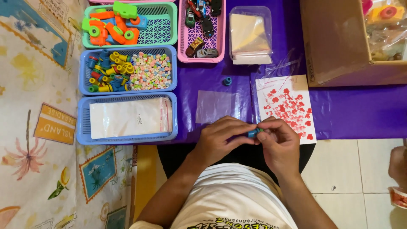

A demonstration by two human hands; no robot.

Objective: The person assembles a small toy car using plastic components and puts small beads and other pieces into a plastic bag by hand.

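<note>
Blue plastic piece (254, 132) sits between our two hands just above the lap, pinched by left hand (220, 142) and right hand (277, 144). We judge it best to keep both fingertips firm and turn it slowly, over the purple cloth (352, 112), so it does not slip.

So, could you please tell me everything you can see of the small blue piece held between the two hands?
The small blue piece looks like plastic, short and roughly cylindrical. Only a sliver shows; fingers cover the rest. The left hand and right hand pinch it together from either side, above the near edge of the purple cloth. Its finer shape cannot be made out.
</note>
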